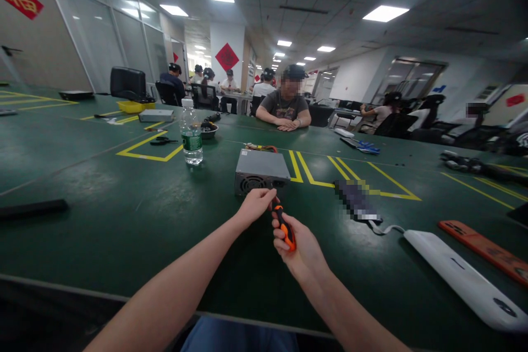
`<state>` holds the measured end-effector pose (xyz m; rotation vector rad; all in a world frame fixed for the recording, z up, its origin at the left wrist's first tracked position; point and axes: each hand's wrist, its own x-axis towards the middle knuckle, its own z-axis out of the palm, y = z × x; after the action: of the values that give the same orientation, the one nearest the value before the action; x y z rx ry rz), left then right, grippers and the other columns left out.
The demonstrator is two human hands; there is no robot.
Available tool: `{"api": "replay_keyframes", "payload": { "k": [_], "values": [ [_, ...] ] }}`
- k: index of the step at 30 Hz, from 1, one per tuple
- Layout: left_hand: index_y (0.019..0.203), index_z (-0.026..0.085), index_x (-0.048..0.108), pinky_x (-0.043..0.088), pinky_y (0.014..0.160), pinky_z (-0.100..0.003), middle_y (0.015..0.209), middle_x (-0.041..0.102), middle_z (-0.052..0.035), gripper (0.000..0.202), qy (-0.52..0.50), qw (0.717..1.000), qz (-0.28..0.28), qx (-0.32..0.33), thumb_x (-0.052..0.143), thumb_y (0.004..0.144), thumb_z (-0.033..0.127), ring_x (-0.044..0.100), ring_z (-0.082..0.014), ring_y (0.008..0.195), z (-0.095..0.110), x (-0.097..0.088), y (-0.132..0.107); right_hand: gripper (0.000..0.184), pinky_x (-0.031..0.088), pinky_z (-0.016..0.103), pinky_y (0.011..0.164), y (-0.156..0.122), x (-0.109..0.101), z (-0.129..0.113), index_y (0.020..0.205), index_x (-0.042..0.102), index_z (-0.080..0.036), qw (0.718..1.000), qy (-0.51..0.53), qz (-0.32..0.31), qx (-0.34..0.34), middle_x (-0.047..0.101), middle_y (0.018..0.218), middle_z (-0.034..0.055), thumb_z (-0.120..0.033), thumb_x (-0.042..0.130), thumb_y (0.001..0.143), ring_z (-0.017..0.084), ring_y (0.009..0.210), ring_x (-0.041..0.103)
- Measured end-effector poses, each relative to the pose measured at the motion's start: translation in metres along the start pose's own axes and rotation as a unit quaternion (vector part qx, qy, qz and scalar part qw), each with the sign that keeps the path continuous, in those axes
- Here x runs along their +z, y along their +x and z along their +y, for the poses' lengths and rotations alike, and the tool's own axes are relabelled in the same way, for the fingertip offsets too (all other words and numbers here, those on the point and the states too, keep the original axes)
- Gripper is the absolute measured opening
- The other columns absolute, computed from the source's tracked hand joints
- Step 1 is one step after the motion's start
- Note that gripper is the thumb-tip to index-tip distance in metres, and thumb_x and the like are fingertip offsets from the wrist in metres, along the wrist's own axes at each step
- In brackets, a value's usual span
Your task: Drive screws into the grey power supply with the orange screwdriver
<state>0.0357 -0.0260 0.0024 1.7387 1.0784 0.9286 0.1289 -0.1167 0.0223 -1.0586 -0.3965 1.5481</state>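
Observation:
A grey computer power supply (264, 164) stands on the green table in front of me, with its fan grille facing me and coloured cables behind it. My right hand (304, 245) is wrapped round the orange and black handle of a screwdriver (286, 229), which points away from me at the unit's near face. Close to the front end of the handle, my left hand (256, 203) is pinched together near the lower right of that face. Its fingertips hide the screwdriver's tip and whatever lies between them.
Left of the unit stands a water bottle (192, 135), with a bowl (209, 130) behind it. A phone (357, 201), cabled to a white power bank (462, 275), and an orange phone case (482, 247) lie to the right. A person (284, 104) sits opposite.

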Motion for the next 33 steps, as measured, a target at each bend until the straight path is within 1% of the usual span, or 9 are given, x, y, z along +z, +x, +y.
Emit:
{"api": "replay_keyframes", "payload": {
  "k": [6,8,10,13,15,18,22,26,33],
  "values": [
    [0.067,0.013,0.057,0.012,0.038,-0.017,0.048,0.037,0.0082,0.033,-0.232,0.963,-0.063,-0.119,0.058,0.068,0.046,0.024,-0.0007,0.036,-0.003,0.002,0.005,0.028,0.042,0.018,0.045,-0.003,-0.012,0.004,0.098,0.051,-0.012,0.997,-0.076,-0.034,0.004,0.055,0.077,0.0052,-0.035,0.045,0.084,0.008,0.055,0.052],
    [0.066,0.012,0.057,0.012,0.037,-0.017,0.046,0.038,0.0082,0.033,-0.252,0.957,-0.057,-0.130,0.060,0.066,0.045,0.025,-0.0004,0.036,-0.003,0.003,0.005,0.044,0.050,0.026,0.055,-0.009,-0.025,0.005,0.116,0.043,-0.017,0.945,-0.305,-0.056,-0.106,0.055,0.099,0.0094,-0.044,0.046,0.082,0.015,0.073,0.059],
    [0.067,0.012,0.057,0.012,0.037,-0.017,0.046,0.038,0.0084,0.033,-0.270,0.952,-0.053,-0.136,0.062,0.066,0.045,0.026,-0.0001,0.036,-0.003,0.004,0.005,0.061,0.052,0.035,0.073,-0.016,-0.039,0.003,0.130,0.030,-0.024,0.802,-0.513,-0.052,-0.302,0.043,0.122,0.0119,-0.039,0.056,0.076,0.021,0.098,0.055],
    [0.065,0.012,0.056,0.013,0.037,-0.016,0.045,0.037,0.0086,0.033,-0.287,0.946,-0.049,-0.144,0.063,0.065,0.044,0.027,0.0001,0.036,-0.003,0.004,0.005,0.052,0.045,0.044,0.087,-0.021,-0.055,-0.009,0.128,0.038,-0.030,0.482,-0.709,-0.112,-0.503,0.036,0.133,0.0121,-0.018,0.049,0.079,0.026,0.114,0.045],
    [0.064,0.013,0.055,0.013,0.037,-0.016,0.045,0.037,0.0088,0.032,-0.280,0.947,-0.047,-0.151,0.063,0.065,0.044,0.027,0.0000,0.035,-0.003,0.004,0.005,0.050,0.048,0.038,0.080,-0.019,-0.060,-0.020,0.125,0.043,-0.026,0.311,-0.739,-0.164,-0.574,0.042,0.128,0.0161,-0.006,0.041,0.079,0.024,0.106,0.051],
    [0.066,0.014,0.055,0.019,0.038,-0.017,0.047,0.041,0.0075,0.033,-0.224,0.964,-0.055,-0.134,0.057,0.071,0.047,0.032,-0.0018,0.036,-0.002,0.002,0.005,0.043,0.050,0.031,0.072,-0.010,-0.060,-0.036,0.120,0.047,-0.020,0.196,-0.745,-0.184,-0.610,0.050,0.119,0.0194,-0.004,0.039,0.081,0.018,0.088,0.059],
    [0.063,0.017,0.053,0.035,0.047,-0.022,0.052,0.050,0.0023,0.040,0.032,0.998,0.051,0.013,0.037,0.084,0.047,0.047,-0.0090,0.046,0.002,-0.005,0.001,0.026,0.049,0.027,0.069,0.005,-0.053,-0.044,0.109,0.050,-0.017,0.181,-0.696,-0.171,-0.674,0.057,0.108,0.0154,-0.013,0.046,0.084,0.014,0.079,0.060],
    [0.081,0.019,0.056,0.043,0.075,-0.028,0.081,0.061,-0.0033,0.026,0.253,0.914,0.208,0.241,0.034,0.088,0.030,0.055,-0.0149,0.080,0.007,-0.016,-0.003,0.015,0.050,0.027,0.068,0.018,-0.050,-0.040,0.096,0.048,-0.014,0.209,-0.635,-0.183,-0.721,0.058,0.106,0.0167,-0.020,0.051,0.083,0.015,0.080,0.060],
    [0.112,0.021,0.052,0.027,0.105,-0.038,0.121,0.056,-0.0037,0.030,0.376,0.854,0.217,0.288,0.038,0.086,0.017,0.045,-0.0170,0.117,-0.003,-0.023,0.008,0.031,0.052,0.029,0.072,0.015,-0.054,-0.032,0.115,0.044,-0.016,0.282,-0.653,-0.192,-0.677,0.048,0.120,0.0198,-0.023,0.043,0.086,0.023,0.108,0.052]
  ]
}}
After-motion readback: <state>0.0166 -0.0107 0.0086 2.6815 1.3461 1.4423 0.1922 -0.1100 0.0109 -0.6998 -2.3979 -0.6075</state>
